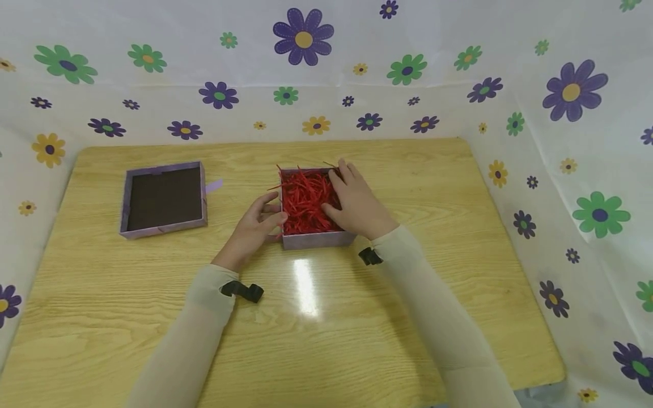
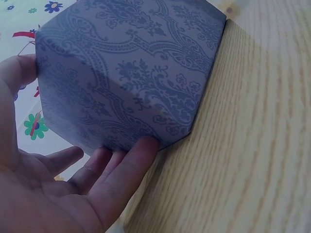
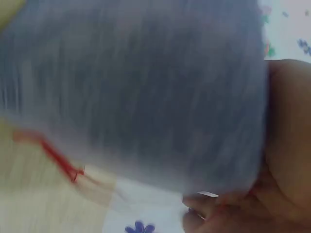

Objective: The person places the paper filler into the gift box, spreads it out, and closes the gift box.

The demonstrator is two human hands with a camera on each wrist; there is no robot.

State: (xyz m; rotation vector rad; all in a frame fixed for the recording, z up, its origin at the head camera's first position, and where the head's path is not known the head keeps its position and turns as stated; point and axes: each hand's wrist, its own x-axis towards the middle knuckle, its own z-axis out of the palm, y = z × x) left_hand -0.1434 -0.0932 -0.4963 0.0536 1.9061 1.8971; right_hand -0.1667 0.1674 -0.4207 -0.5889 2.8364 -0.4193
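A purple patterned box (image 1: 316,242) stands on the table, filled with red shredded paper (image 1: 306,195). My left hand (image 1: 250,229) holds the box at its left side. The thumb is at the rim and the fingertips (image 2: 148,143) touch the patterned outer wall in the left wrist view. Across the box's right side lies my right hand (image 1: 359,204), fingers fairly straight. Its thumb is over the red paper and its fingertips reach the far right corner. The right wrist view is blurred; the box wall (image 3: 146,97) hides much of that hand.
To the left lies a shallow purple lid (image 1: 204,212) with its dark inside up. A lilac ribbon tab (image 1: 214,185) sticks out from its right side. White flowered cloth (image 1: 326,107) hangs along the back and sides of the wooden table (image 1: 357,340).
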